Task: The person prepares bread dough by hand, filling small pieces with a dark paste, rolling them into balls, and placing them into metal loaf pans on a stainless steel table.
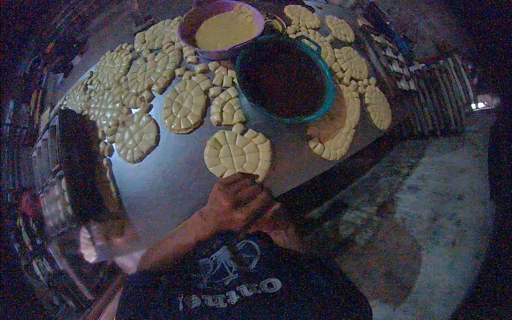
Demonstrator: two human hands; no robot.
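My left hand (240,198) is closed at the lower edge of a pale, segmented dough round (236,152), fingers curled down; what they hold is hidden. My right hand (266,216) is just beside and partly behind it, its fingers mostly out of sight. More scored dough rounds (184,104) and small cut pieces (224,77) lie farther up the metal table (154,189). A curved, segmented dough piece (336,138) rests to the right of the round.
A teal basin (314,109) with dark contents stands beyond my hands, beside a purple bowl (230,26) of pale mixture. At left, a blurred co-worker's hand (90,242) is at a dark tray (77,165). Slatted racks (437,93) and concrete floor (426,202) are right.
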